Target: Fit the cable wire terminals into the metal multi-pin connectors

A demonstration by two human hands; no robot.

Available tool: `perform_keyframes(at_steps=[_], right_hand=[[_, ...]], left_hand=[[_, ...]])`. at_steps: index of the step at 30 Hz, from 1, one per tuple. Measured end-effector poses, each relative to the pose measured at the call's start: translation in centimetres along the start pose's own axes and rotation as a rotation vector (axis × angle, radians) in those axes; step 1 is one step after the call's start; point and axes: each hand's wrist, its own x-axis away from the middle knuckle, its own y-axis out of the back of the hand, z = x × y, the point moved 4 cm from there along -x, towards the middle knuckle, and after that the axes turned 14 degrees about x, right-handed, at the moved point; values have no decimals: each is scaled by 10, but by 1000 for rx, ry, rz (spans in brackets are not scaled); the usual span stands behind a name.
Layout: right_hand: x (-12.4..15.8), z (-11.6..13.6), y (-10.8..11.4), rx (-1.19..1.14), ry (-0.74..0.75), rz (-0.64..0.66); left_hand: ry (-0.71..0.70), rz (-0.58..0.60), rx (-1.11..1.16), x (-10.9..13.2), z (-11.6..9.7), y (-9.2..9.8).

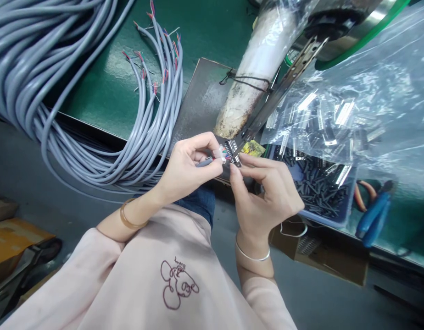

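My left hand (193, 160) pinches the end of a grey cable (203, 162), its thin coloured wires fanning out past the fingertips. Those wires meet a metal multi-pin connector (233, 153) just to the right. Thumb and fingers of my right hand (263, 188) close on the connector's right and lower edge. Right above the connector sits the lower end of a slotted metal arm (284, 91); whether it touches cannot be made out. A white, stained tube (248, 91) slants down close behind both hands.
Bundled grey cables (70, 91) with stripped ends fill the left. On the right, a blue bin (348, 206) holds small black sleeves, beside a plastic bag (336, 110) of connectors. Blue-handled pliers (375, 215) lie at the bench edge. A dark plate (201, 101) lies under the tube.
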Motion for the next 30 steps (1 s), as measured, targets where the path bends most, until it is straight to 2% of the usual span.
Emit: perform_keyframes(at_steps=[6,15,17,21,26,28,30], right_hand=[[-1,3,3,14,-7,-1],[8,2,2,61,67,56],[10,-1,4,27,24,48],[17,-12,18,-130,-175,-17],[32,-7,50,-264,-174,-136],[35,-5,55,-201,-255,-91],[35,-4,53,-107,-340,31]], left_hand=[[-10,11,-12,-1,-6,-2],[106,57,21,1,8,2],[110,74,0,4,10,1],[84,129,-63,14,9,-2],[-7,183,-142,26,8,-2],[-45,208,-158,30,7,-3],[-96,243,-169,33,6,-4]])
